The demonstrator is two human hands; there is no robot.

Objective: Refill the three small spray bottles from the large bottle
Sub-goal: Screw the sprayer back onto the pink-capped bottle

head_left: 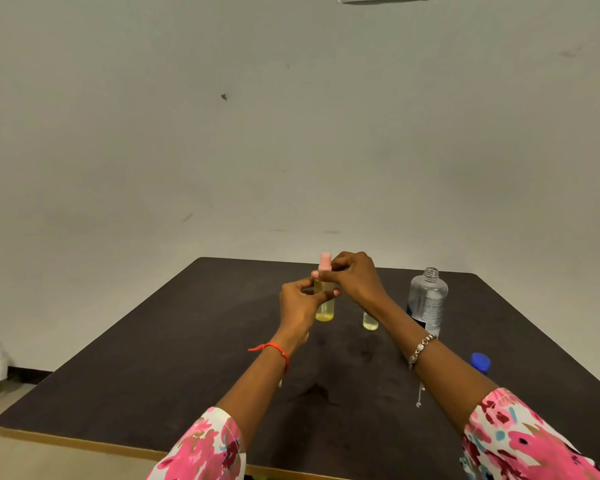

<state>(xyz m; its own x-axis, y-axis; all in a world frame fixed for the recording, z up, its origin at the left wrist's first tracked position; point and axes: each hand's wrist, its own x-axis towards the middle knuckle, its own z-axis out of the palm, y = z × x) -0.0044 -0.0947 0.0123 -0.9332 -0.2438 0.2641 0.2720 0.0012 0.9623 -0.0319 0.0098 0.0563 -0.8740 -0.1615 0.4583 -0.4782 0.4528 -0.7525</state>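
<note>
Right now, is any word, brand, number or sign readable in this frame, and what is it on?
None can be read.
Large bottle: its label carries blocks of small print, too blurred to read.
Blue cap: no marking visible.
Small spray bottle held by both hands, and the second small bottle: no text visible.

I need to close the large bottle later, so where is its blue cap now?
In the head view the blue cap lies on the dark table at the right, nearer the person than the open large bottle, just beyond the right forearm.
</note>
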